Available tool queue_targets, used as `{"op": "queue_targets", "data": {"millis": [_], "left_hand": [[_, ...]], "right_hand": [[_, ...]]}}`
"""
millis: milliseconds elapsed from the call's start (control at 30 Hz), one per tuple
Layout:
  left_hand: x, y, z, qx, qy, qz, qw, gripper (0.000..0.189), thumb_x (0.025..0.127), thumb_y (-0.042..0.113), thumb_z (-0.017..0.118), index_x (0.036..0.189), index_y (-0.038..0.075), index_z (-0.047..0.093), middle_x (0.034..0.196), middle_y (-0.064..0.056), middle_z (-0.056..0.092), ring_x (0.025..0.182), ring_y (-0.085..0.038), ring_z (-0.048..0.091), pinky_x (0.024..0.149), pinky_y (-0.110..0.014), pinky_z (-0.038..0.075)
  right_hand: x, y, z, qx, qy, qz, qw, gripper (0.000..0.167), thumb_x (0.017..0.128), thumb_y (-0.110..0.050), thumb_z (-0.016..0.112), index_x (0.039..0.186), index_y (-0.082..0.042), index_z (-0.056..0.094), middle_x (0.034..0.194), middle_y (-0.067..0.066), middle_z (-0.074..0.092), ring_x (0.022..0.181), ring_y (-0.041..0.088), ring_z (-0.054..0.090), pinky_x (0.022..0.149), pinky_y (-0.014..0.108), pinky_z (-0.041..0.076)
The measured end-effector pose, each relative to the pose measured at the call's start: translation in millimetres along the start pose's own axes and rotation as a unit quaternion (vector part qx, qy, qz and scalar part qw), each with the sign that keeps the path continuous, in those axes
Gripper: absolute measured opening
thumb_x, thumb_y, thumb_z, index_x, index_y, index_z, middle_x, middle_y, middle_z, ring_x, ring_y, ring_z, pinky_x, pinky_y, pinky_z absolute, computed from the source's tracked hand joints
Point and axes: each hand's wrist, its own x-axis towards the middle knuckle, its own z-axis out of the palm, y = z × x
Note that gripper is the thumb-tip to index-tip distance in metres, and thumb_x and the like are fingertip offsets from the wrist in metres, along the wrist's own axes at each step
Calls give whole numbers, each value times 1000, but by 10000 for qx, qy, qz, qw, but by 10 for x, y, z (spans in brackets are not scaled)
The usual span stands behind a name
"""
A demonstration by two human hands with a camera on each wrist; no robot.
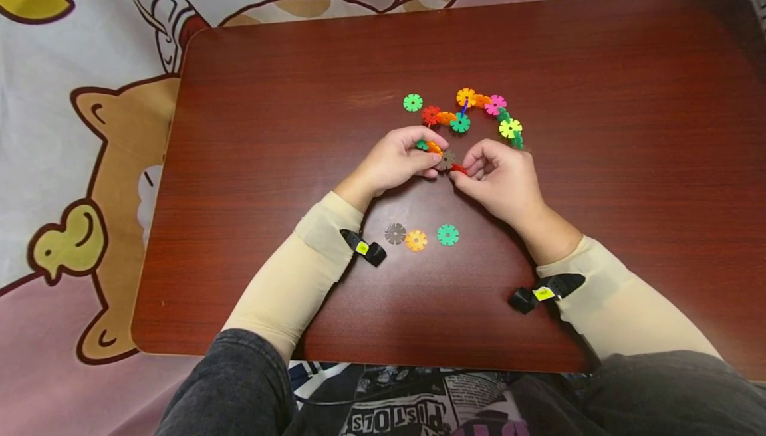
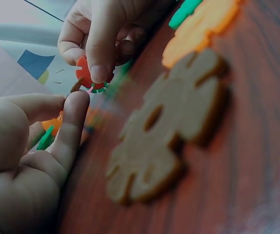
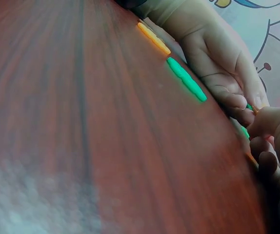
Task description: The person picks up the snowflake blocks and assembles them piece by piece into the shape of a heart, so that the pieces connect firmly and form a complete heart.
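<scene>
My left hand (image 1: pixel 395 161) pinches a brown notched disc (image 1: pixel 445 160) between thumb and fingers. An orange disc (image 1: pixel 434 149) and a green one beside it sit partly under those fingers. My right hand (image 1: pixel 507 175) pinches a red notched disc (image 1: pixel 459 169) at the brown disc's edge. In the left wrist view, the red disc (image 2: pixel 84 73) meets the brown one; whether they are slotted together I cannot tell. Beyond the hands curves a chain of interlocked discs in red, orange, green, blue, pink and yellow (image 1: pixel 510 128). The fingers hide part of it.
Between my forearms, a brown disc (image 1: pixel 395 233), an orange disc (image 1: pixel 416 240) and a green disc (image 1: pixel 447 234) lie loose on the table (image 1: pixel 287 110). Another green disc (image 1: pixel 413 102) lies left of the chain. Cartoon-printed fabric (image 1: pixel 128 150) borders the table's left side.
</scene>
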Motion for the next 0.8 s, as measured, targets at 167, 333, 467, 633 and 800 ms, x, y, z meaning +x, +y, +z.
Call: {"op": "queue_targets", "data": {"millis": [167, 333, 467, 633, 800], "left_hand": [[-3, 3, -8, 567, -147, -11, 9983, 22, 102, -7, 63, 123, -7, 68, 96, -13, 71, 76, -17, 74, 82, -37, 63], [-16, 40, -3, 779, -241, -18, 9967, 22, 102, -7, 63, 124, -7, 67, 96, -14, 72, 81, -19, 75, 83, -35, 63], [-22, 49, 2, 733, -295, -59, 9969, 22, 101, -9, 62, 122, -9, 66, 96, -16, 73, 82, -19, 75, 84, -35, 63], [-24, 64, -8, 878, -348, -141, 9954, 20, 100, -8, 64, 121, -7, 67, 98, -15, 73, 82, -21, 75, 83, -34, 62], [-24, 66, 1, 785, -388, -137, 9961, 20, 100, -9, 64, 120, -8, 66, 98, -15, 72, 81, -21, 74, 83, -35, 62]], "right_hand": [[-5, -9, 2, -25, -48, -10, 10000, 19, 78, 3, 89, 80, -1, 71, 72, 6, 73, 62, -1, 63, 62, 10, 50], [-5, -25, -1, -133, -74, 27, 9999, 17, 79, 1, 90, 80, -1, 73, 72, 6, 73, 63, -3, 62, 62, 10, 50], [-12, -37, 9, -174, -91, 40, 9998, 16, 78, 1, 90, 78, -2, 74, 71, 5, 73, 63, -4, 63, 62, 10, 50], [-13, -53, 34, -203, -106, -115, 9997, 15, 77, 1, 90, 77, -2, 75, 70, 4, 73, 62, -1, 63, 61, 10, 50], [-9, -53, 45, -151, -142, -91, 9997, 12, 78, 3, 88, 80, -1, 76, 72, 5, 74, 63, -3, 63, 62, 10, 51]]}}
